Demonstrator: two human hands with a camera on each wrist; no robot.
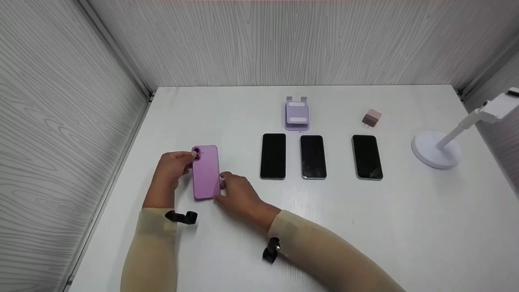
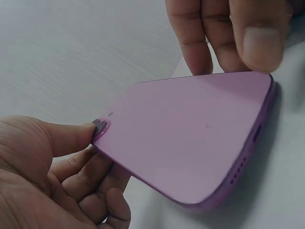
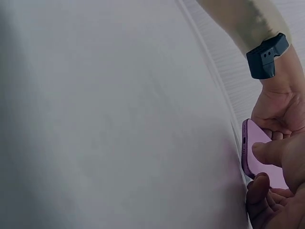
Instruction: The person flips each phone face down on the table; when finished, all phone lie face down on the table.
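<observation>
Nearest, at seven o'clock from the pink phone [image 1: 206, 174], with twelve toward the back wall [image 1: 259, 44], lies the left sleeve [image 1: 154, 251]; the right sleeve [image 1: 324, 253] comes in from four o'clock. A black camera sits at each cuff: the left camera [image 1: 189, 217] at seven, the right camera [image 1: 269, 254] near five.

The right hand [image 1: 240, 196] is at four o'clock. Its thumb rests on the back of the phone by the lower right corner and its fingers curl at the right edge, gripping it. The left hand [image 1: 172, 168], at nine, pinches the phone's eleven o'clock corner, thumb at the lenses [image 2: 99, 128], fingers bent below the edge. The phone is over the left part of the white table [image 1: 365, 227], back up; whether its underside touches the table I cannot tell.

Farther off, just short of three o'clock, are three black phones in a row: the first phone [image 1: 273, 156], the second phone [image 1: 313, 157] near it, and the third phone [image 1: 367, 157] well apart. Beyond them in that direction is the white stand [image 1: 462, 126]. A pink charger [image 1: 372, 117] lies between two and three, and the purple stand [image 1: 298, 112] at two.
</observation>
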